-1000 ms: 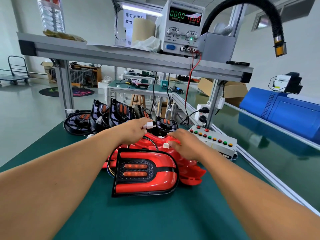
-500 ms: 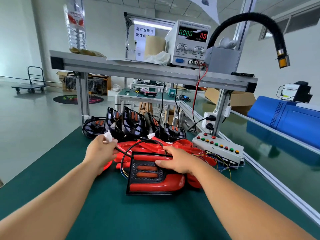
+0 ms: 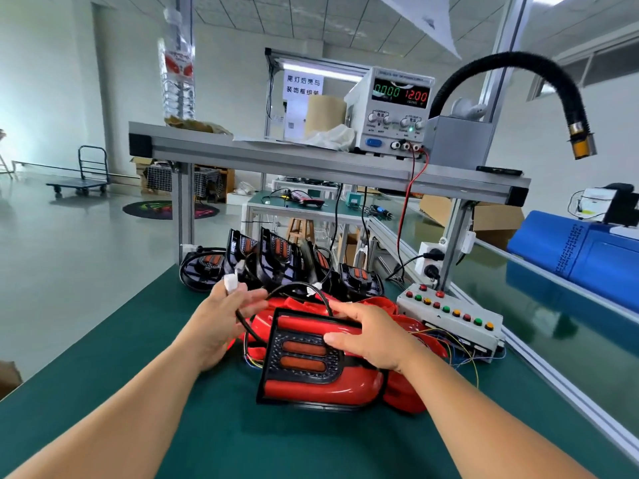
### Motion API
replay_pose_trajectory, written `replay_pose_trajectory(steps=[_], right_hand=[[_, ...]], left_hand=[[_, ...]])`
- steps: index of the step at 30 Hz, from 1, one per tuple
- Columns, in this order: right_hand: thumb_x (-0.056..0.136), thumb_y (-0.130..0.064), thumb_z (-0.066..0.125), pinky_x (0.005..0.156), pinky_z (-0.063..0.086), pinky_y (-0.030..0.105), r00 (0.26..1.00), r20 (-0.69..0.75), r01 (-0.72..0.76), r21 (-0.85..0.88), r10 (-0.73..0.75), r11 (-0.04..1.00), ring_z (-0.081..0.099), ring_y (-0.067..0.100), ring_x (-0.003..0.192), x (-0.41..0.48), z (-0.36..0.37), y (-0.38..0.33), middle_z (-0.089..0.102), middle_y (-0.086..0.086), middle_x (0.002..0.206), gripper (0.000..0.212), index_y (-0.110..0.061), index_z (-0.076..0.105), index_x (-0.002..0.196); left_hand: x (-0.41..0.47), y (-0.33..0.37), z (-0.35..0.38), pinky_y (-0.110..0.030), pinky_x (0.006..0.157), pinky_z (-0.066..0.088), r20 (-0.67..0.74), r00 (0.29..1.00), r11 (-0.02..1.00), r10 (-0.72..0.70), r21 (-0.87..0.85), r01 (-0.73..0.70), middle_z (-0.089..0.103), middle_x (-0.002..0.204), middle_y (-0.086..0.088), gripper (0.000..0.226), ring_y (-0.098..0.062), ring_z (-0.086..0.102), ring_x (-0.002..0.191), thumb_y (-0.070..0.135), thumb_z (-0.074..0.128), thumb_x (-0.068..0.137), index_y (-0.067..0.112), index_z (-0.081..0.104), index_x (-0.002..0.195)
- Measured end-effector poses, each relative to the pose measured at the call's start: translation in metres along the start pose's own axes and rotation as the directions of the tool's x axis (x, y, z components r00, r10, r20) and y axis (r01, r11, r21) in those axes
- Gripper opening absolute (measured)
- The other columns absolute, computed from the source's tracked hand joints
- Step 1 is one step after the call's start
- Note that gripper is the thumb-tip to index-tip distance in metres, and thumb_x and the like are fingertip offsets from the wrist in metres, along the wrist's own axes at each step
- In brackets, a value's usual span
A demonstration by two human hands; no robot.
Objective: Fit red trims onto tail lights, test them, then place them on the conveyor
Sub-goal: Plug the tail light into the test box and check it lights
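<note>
In the middle of the frame my left grip (image 3: 224, 319) pinches a white connector (image 3: 230, 281) at its fingertips. The black cable (image 3: 245, 324) from that plug runs down across the palm and loops over toward the tail light (image 3: 301, 354). That tail light, with a red trim (image 3: 325, 392) around it, lies lens up on the green desk (image 3: 207, 444) just below centre. My right grip (image 3: 377, 340) holds it at the upper right, thumb laid on the dark lens face and fingers over the far edge. More red trims (image 3: 404, 395) are heaped under it and to its right. Behind them a row of bare black tail lights (image 3: 276, 254) stands on edge. A button box (image 3: 449, 316) sits at the right, and the power supply (image 3: 397, 108) on the shelf (image 3: 311, 164) above reads 0000 and 12.00.
</note>
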State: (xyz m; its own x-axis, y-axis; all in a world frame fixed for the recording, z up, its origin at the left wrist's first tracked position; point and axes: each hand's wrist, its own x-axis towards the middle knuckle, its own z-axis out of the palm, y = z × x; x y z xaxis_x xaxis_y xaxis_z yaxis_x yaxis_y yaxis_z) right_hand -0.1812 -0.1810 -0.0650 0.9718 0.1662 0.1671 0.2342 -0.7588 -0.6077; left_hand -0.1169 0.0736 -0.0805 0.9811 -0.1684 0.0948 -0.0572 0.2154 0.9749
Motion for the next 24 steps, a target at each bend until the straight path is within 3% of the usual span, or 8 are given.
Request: replay_pose_trajectory(steps=[2, 5, 7, 9, 12, 16, 20, 24], right_hand=[[0.087, -0.045, 0.069, 0.1, 0.034, 0.014, 0.999, -0.046, 0.011, 0.044, -0.009, 0.999, 0.045, -0.009, 0.121, 0.0, -0.002, 0.0, 0.049, -0.017, 0.139, 0.065, -0.029, 0.044, 0.146], [0.09, -0.036, 0.068, 0.081, 0.047, 0.006, 0.987, -0.156, 0.02, 0.277, 0.024, 0.961, 0.061, -0.014, 0.098, 0.0, 0.002, -0.004, 0.061, -0.019, 0.122, 0.046, -0.033, 0.054, 0.134], [0.091, -0.03, 0.068, 0.083, 0.055, 0.02, 0.972, -0.23, 0.059, 0.408, 0.04, 0.911, 0.068, 0.0, 0.097, 0.003, 0.007, -0.005, 0.072, -0.009, 0.112, 0.032, -0.032, 0.062, 0.122], [0.089, -0.026, 0.07, 0.083, 0.057, 0.027, 0.957, -0.286, 0.108, 0.522, 0.054, 0.846, 0.071, 0.01, 0.098, 0.005, 0.011, -0.008, 0.075, -0.005, 0.106, 0.029, -0.023, 0.068, 0.118], [0.085, -0.027, 0.071, 0.076, 0.058, 0.026, 0.945, -0.311, 0.146, 0.682, 0.103, 0.716, 0.073, 0.019, 0.095, 0.008, 0.013, -0.016, 0.076, 0.001, 0.103, 0.032, -0.015, 0.069, 0.115], [0.091, -0.017, 0.066, 0.085, 0.058, 0.038, 0.948, -0.278, 0.116, 0.752, 0.153, 0.649, 0.072, 0.027, 0.098, 0.011, 0.016, -0.026, 0.075, 0.01, 0.104, 0.022, -0.01, 0.069, 0.112], [0.092, -0.017, 0.066, 0.089, 0.057, 0.045, 0.966, -0.226, 0.093, 0.761, 0.128, 0.643, 0.071, 0.03, 0.099, 0.006, 0.028, -0.032, 0.074, 0.012, 0.106, 0.026, -0.008, 0.068, 0.116], [0.083, -0.027, 0.072, 0.094, 0.054, 0.05, 0.949, -0.268, 0.134, 0.818, 0.165, 0.559, 0.07, 0.032, 0.102, -0.001, 0.042, -0.033, 0.073, 0.014, 0.109, 0.039, -0.008, 0.067, 0.117]], left_hand=[[0.002, 0.001, 0.002, -0.038, 0.068, 0.053, 0.027, 0.999, 0.995, -0.044, -0.088, 0.046, 0.073, 0.085, -0.001, 0.011, -0.016, 0.069, 0.074, 0.029, 0.041, 0.105, 0.023, 0.05, 0.107], [0.008, -0.009, 0.009, -0.03, 0.054, 0.045, -0.219, 0.975, 0.986, -0.039, -0.165, 0.002, 0.055, 0.07, 0.001, 0.015, -0.011, 0.047, 0.061, 0.026, 0.045, 0.104, 0.021, 0.059, 0.109], [0.009, -0.015, 0.009, -0.037, 0.068, 0.05, -0.369, 0.929, 0.999, 0.029, -0.023, -0.04, 0.058, 0.081, 0.0, 0.021, -0.017, 0.051, 0.073, 0.03, 0.049, 0.102, 0.02, 0.062, 0.115], [0.006, -0.018, 0.011, -0.043, 0.083, 0.049, -0.345, 0.938, 0.997, 0.018, -0.063, -0.042, 0.064, 0.099, 0.0, 0.022, -0.021, 0.054, 0.087, 0.032, 0.051, 0.101, 0.03, 0.064, 0.119], [0.004, -0.014, 0.019, -0.033, 0.075, 0.048, -0.253, 0.965, 0.951, -0.066, -0.308, -0.015, 0.063, 0.098, -0.003, 0.023, -0.018, 0.057, 0.088, 0.018, 0.05, 0.102, 0.029, 0.065, 0.115], [0.01, 0.003, 0.019, -0.017, 0.057, 0.047, -0.374, 0.926, 0.879, -0.047, -0.457, -0.14, 0.057, 0.089, 0.003, 0.032, -0.008, 0.054, 0.075, -0.004, 0.042, 0.097, 0.019, 0.06, 0.112], [0.002, 0.014, 0.015, -0.019, 0.071, 0.049, -0.401, 0.901, 0.694, -0.167, -0.697, -0.181, 0.058, 0.114, -0.01, 0.036, -0.015, 0.061, 0.087, -0.005, 0.04, 0.096, 0.029, 0.051, 0.094], [-0.005, 0.011, 0.013, -0.016, 0.078, 0.054, -0.273, 0.877, 0.219, -0.395, -0.955, -0.199, 0.052, 0.121, -0.011, 0.025, -0.015, 0.062, 0.084, -0.007, 0.046, 0.091, 0.007, 0.05, 0.111]])
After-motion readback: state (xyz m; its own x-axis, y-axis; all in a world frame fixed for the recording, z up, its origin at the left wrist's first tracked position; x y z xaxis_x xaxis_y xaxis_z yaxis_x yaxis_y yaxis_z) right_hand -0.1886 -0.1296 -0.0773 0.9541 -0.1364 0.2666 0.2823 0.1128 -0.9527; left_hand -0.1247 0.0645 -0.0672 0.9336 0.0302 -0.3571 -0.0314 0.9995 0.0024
